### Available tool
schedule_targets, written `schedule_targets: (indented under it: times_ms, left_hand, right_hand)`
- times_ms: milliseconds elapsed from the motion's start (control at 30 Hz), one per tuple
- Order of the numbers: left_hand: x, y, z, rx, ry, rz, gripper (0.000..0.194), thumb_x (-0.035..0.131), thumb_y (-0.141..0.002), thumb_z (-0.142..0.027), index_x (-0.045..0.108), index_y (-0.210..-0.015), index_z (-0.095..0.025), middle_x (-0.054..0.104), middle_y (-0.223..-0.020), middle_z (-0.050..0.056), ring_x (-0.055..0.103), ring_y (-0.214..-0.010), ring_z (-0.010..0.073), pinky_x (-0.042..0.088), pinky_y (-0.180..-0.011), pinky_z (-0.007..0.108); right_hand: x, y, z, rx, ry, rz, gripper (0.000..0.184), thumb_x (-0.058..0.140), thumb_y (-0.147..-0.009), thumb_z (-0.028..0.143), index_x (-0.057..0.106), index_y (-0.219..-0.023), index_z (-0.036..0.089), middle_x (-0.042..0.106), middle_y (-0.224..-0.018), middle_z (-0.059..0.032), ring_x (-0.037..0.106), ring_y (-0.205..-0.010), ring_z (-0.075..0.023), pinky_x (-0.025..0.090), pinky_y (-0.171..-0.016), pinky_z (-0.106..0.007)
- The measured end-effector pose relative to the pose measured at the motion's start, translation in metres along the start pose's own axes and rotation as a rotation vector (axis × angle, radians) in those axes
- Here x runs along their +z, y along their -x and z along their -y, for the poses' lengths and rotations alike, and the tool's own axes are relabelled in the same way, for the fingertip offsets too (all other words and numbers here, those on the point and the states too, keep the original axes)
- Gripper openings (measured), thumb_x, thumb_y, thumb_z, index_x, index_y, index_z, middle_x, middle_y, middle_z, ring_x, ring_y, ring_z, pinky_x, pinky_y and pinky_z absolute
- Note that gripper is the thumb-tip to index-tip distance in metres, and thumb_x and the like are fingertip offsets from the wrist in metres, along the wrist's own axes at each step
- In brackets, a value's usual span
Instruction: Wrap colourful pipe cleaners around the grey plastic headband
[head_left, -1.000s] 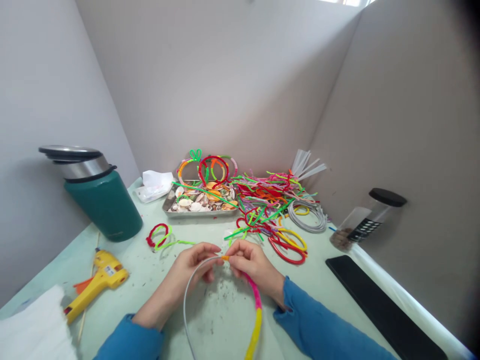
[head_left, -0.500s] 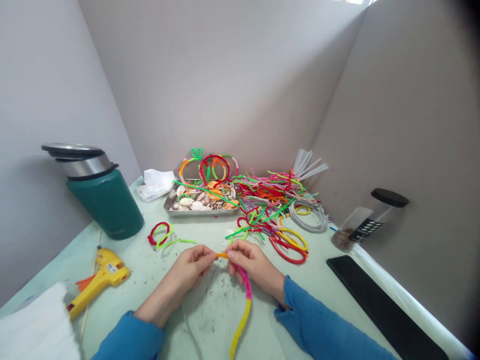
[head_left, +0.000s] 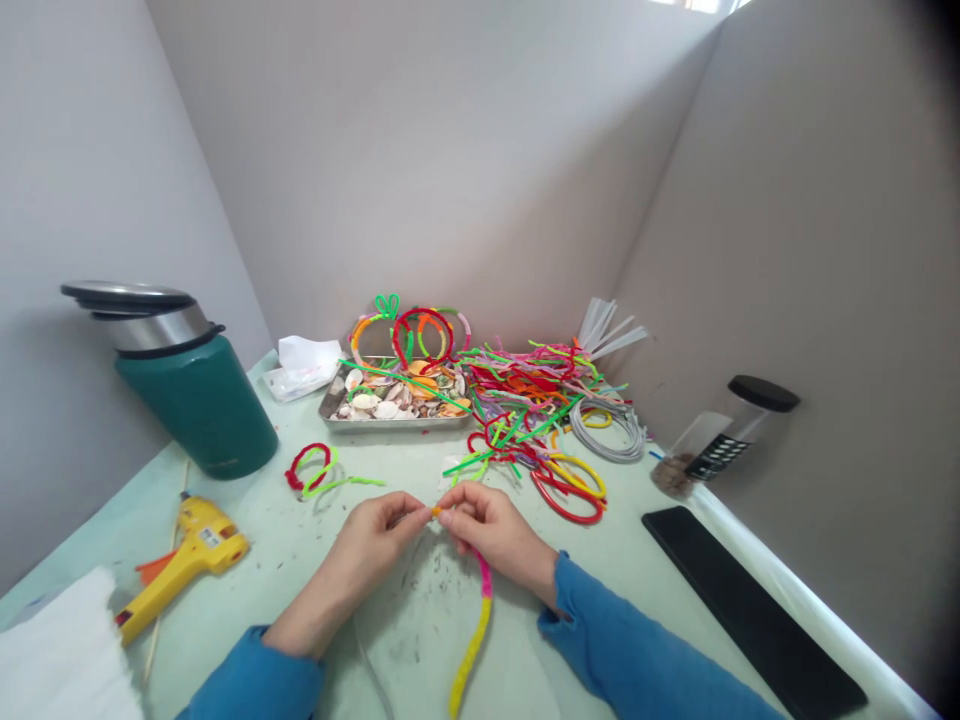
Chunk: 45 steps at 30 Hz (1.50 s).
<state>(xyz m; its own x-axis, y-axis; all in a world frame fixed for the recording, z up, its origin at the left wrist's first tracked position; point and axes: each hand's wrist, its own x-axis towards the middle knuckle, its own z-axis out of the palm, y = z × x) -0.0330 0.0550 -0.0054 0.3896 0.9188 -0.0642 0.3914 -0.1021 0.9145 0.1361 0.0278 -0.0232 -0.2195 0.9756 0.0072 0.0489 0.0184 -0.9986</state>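
My left hand (head_left: 386, 535) and my right hand (head_left: 491, 530) are both pinched at the middle of the table, fingertips almost touching. Between them shows a short orange bit of fuzzy pipe cleaner. From under my right hand hangs a wrapped strand (head_left: 471, 640), pink at the top and yellow below, curving down past the bottom edge. A thin grey wire (head_left: 369, 660) runs down from beneath my left hand. My fingers hide the join between these parts.
Behind my hands stand a metal tray (head_left: 397, 425) of shells, a heap of pipe cleaners (head_left: 525, 380) and coiled grey wire (head_left: 607, 430). At left are a yellow glue gun (head_left: 187, 560) and a teal bottle (head_left: 199, 405); at right, a black bar (head_left: 742, 600) and a lidded jar (head_left: 720, 440).
My fingertips have come closer together, so less of the orange piece shows between them. The whole view has shifted slightly, with things sitting a little further left.
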Motion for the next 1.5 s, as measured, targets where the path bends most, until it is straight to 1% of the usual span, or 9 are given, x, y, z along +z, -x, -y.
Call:
schedule_targets:
  times_ms: [167, 467, 600, 733, 967, 1067, 1233, 1367, 1500]
  left_hand:
    - [0.001, -0.001, 0.005, -0.052, -0.048, -0.014, 0.035, 0.054, -0.071, -0.048, 0.053, -0.06, -0.015, 0.04, -0.05, -0.006, 0.032, -0.049, 0.0092, 0.022, -0.045, 0.021]
    - [0.0, 0.004, -0.011, -0.279, 0.256, 0.056, 0.036, 0.055, -0.069, -0.051, 0.053, -0.076, -0.016, 0.034, -0.046, -0.01, 0.018, -0.035, 0.0036, 0.01, -0.035, 0.02]
    - [-0.005, 0.003, -0.008, -0.307, 0.299, -0.01, 0.041, 0.057, -0.067, -0.052, 0.056, -0.082, -0.015, 0.032, -0.048, -0.011, 0.017, -0.035, 0.0026, 0.009, -0.035, 0.019]
    - [-0.005, 0.003, -0.008, -0.315, 0.244, -0.049, 0.043, 0.058, -0.065, -0.053, 0.059, -0.08, -0.013, 0.029, -0.047, -0.011, 0.018, -0.034, 0.003, 0.01, -0.035, 0.019]
    - [0.0, -0.001, 0.002, -0.141, -0.003, -0.062, 0.037, 0.051, -0.073, -0.048, 0.068, -0.073, -0.014, 0.041, -0.044, -0.006, 0.033, -0.039, 0.0088, 0.024, -0.04, 0.021]
    - [0.0, 0.0, 0.004, 0.025, -0.158, -0.07, 0.031, 0.049, -0.076, -0.04, 0.072, -0.078, -0.018, 0.063, -0.064, 0.002, 0.054, -0.061, 0.0169, 0.038, -0.058, 0.025]
    - [-0.001, 0.004, -0.003, 0.232, -0.374, -0.091, 0.028, 0.048, -0.079, -0.035, 0.073, -0.082, -0.024, 0.067, -0.088, 0.006, 0.056, -0.086, 0.0223, 0.039, -0.078, 0.029]
    - [0.001, 0.003, -0.006, 0.191, -0.157, -0.08, 0.039, 0.042, -0.082, -0.042, 0.069, -0.071, -0.016, 0.066, -0.075, 0.005, 0.055, -0.074, 0.0193, 0.04, -0.069, 0.027]
    - [0.004, 0.002, -0.005, 0.091, 0.075, -0.035, 0.031, 0.054, -0.075, -0.042, 0.066, -0.07, -0.014, 0.061, -0.063, 0.001, 0.05, -0.061, 0.0143, 0.038, -0.056, 0.022]
  right_hand:
    - [0.003, 0.001, -0.004, -0.056, 0.09, -0.027, 0.013, 0.055, -0.078, 0.025, 0.057, -0.085, 0.015, 0.041, -0.047, 0.0081, 0.037, -0.04, -0.0057, 0.028, -0.04, -0.017]
    - [-0.001, -0.002, -0.004, -0.062, 0.05, -0.065, 0.022, 0.047, -0.085, 0.035, 0.057, -0.082, 0.015, 0.048, -0.048, 0.0053, 0.039, -0.041, -0.0073, 0.032, -0.043, -0.019]
    - [-0.009, -0.003, -0.004, -0.138, 0.296, -0.29, 0.026, 0.04, -0.089, 0.033, 0.06, -0.083, 0.016, 0.057, -0.056, 0.001, 0.05, -0.05, -0.0107, 0.037, -0.05, -0.021]
    - [-0.021, -0.001, 0.0, -0.264, 0.74, -0.436, 0.019, 0.042, -0.087, 0.022, 0.061, -0.091, 0.019, 0.063, -0.079, -0.003, 0.058, -0.072, -0.0148, 0.04, -0.065, -0.024]
    - [-0.031, -0.001, 0.0, -0.216, 1.329, -0.335, 0.02, 0.044, -0.085, 0.016, 0.061, -0.094, 0.022, 0.058, -0.085, -0.0058, 0.057, -0.072, -0.0169, 0.036, -0.057, -0.026]
    - [-0.029, -0.001, 0.0, -0.278, 1.298, -0.331, 0.017, 0.044, -0.086, 0.016, 0.06, -0.088, 0.02, 0.057, -0.086, -0.0048, 0.055, -0.073, -0.0159, 0.037, -0.059, -0.025]
    - [-0.019, 0.002, 0.002, -0.498, 1.041, -0.321, 0.019, 0.043, -0.088, 0.017, 0.061, -0.093, 0.02, 0.056, -0.089, -0.005, 0.054, -0.079, -0.0145, 0.04, -0.066, -0.024]
    - [-0.011, 0.007, 0.003, -0.64, 0.956, -0.193, 0.021, 0.042, -0.088, 0.016, 0.062, -0.095, 0.02, 0.059, -0.095, -0.0062, 0.054, -0.083, -0.0147, 0.041, -0.071, -0.025]
    - [-0.008, 0.008, 0.003, -0.669, 1.013, -0.05, 0.02, 0.041, -0.088, 0.017, 0.06, -0.095, 0.019, 0.062, -0.092, -0.0068, 0.055, -0.083, -0.0157, 0.041, -0.072, -0.026]
